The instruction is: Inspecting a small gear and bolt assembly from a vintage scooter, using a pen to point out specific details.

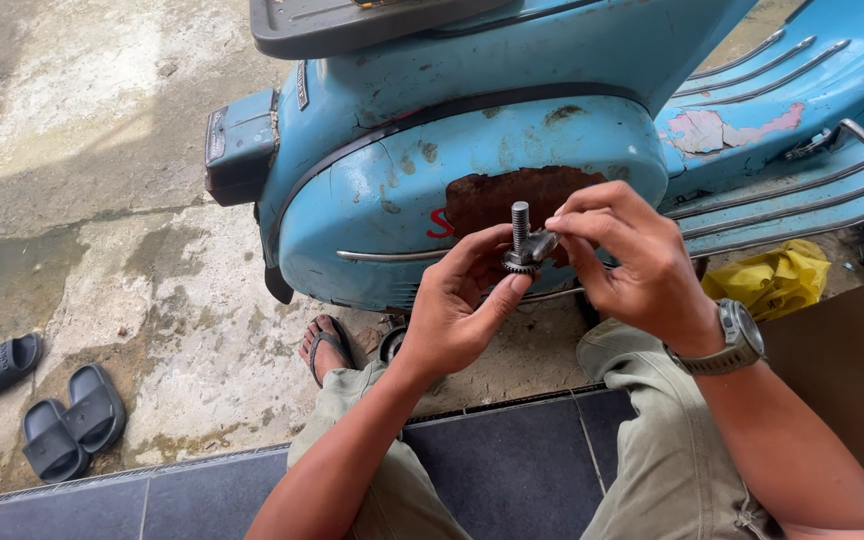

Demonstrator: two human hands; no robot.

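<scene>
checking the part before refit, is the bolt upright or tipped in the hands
Upright: the bolt points its threaded end straight up, toothed gear at its base, held between the left hand and right hand.

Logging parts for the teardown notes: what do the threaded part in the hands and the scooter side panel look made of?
Threaded shaft with gear: likely bare steel, dull grey, uncoated; threads and teeth visible. Held between left hand and right hand.
Side panel: probably painted sheet steel; light blue paint chipped, brown rust patch exposed.
</scene>
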